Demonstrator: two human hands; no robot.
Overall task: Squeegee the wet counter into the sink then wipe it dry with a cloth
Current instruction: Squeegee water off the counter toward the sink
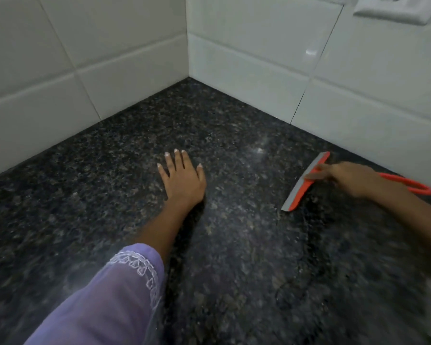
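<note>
Gripping the orange squeegee (306, 181) on the speckled granite table (234, 245), the right hand (351, 178) holds its handle; the left hand (183, 179) lies flat, fingers spread.

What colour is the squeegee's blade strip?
Grey, on an orange squeegee frame; seen in the head view.

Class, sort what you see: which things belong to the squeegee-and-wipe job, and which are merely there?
Belongs to the job:
orange squeegee, gripped by the right hand
dark granite counter
left hand, flat on the counter

Merely there:
white wall tiles
wall socket
</note>
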